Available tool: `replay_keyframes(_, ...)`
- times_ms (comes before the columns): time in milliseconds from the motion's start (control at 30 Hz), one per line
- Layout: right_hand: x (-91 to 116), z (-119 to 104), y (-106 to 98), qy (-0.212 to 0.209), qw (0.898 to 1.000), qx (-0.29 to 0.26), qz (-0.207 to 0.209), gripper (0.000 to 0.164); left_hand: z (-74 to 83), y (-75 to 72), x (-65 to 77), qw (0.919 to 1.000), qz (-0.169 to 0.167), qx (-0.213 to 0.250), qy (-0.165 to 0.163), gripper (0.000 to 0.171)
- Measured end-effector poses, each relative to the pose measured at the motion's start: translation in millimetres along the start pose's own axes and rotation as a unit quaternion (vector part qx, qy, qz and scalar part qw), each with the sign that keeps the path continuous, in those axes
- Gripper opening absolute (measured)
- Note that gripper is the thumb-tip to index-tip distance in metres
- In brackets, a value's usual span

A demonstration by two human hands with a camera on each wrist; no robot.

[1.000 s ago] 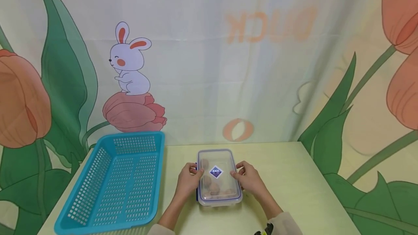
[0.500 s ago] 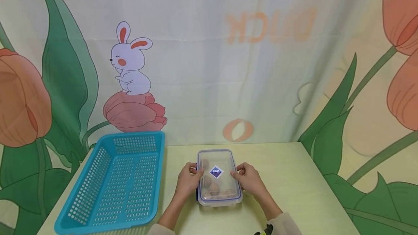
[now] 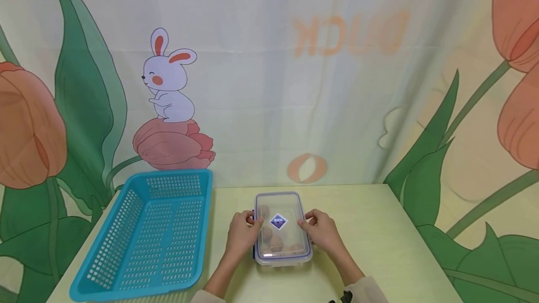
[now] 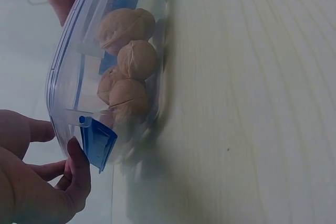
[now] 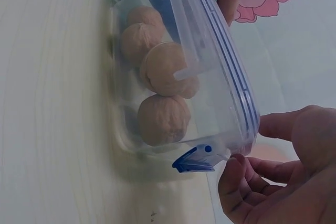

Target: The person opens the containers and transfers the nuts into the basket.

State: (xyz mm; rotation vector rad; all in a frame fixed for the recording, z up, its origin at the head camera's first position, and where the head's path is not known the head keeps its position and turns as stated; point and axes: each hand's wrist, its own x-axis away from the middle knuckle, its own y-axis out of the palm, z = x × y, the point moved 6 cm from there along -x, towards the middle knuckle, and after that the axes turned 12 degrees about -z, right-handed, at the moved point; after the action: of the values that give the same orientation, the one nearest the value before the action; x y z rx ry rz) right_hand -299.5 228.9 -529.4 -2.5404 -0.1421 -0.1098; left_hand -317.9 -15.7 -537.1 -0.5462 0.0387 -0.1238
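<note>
A clear plastic food container (image 3: 278,262) stands on the table, its lid (image 3: 290,205) on top with a purple rim and a diamond label. Several walnuts (image 4: 137,60) lie inside. My left hand (image 3: 243,234) pinches the lid's left edge, thumb on top and fingertips under the rim beside a blue side latch (image 4: 97,142) that sticks outward. On the opposite edge, my right hand (image 3: 325,232) pinches the lid the same way. The blue latch (image 5: 194,159) next to those fingers also hangs away from the wall.
A blue perforated plastic basket (image 3: 206,228) sits left of the container, with nothing in it. The pale yellow wood-grain table (image 3: 379,247) extends to the right. Behind it hangs a curtain (image 3: 252,83) printed with tulips and a rabbit.
</note>
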Motion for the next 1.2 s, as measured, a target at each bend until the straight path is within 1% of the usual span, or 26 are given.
replay_keyframes(167,0.8,-6.4,-3.7,-0.005,1.000,-0.012,0.005,0.030,2.3,-3.3,0.2,0.9999,0.011,-0.011,0.006,0.039)
replay_keyframes(333,1.7,-9.6,-6.0,-0.002,1.000,-0.021,0.005,0.030,5.0,-5.6,1.9,0.9998,0.014,-0.006,0.013,0.039)
replay_keyframes(500,1.5,-5.8,-4.9,0.002,0.999,-0.040,-0.001,0.030,4.6,-5.0,2.8,0.9999,0.009,0.006,0.006,0.040)
replay_keyframes(667,2.5,-2.3,-6.9,-0.002,0.999,-0.052,0.001,0.031,8.1,-3.6,2.2,0.9998,0.011,0.010,0.017,0.039)
replay_keyframes(833,3.3,1.1,-10.8,0.002,0.998,-0.057,0.002,0.031,10.6,-0.6,2.5,0.9997,-0.001,0.018,0.015,0.039)
replay_keyframes(933,3.7,3.6,-13.5,0.004,0.998,-0.062,0.006,0.030,13.3,0.8,2.7,0.9996,-0.007,0.020,0.020,0.040)
replay_keyframes(1100,4.3,5.5,-15.7,0.006,0.997,-0.072,0.009,0.028,18.4,2.0,4.4,0.9996,-0.004,0.024,0.017,0.040)
replay_keyframes(1200,5.4,4.5,-16.9,-0.001,0.997,-0.078,0.008,0.028,20.6,2.2,5.4,0.9995,-0.002,0.026,0.016,0.040)
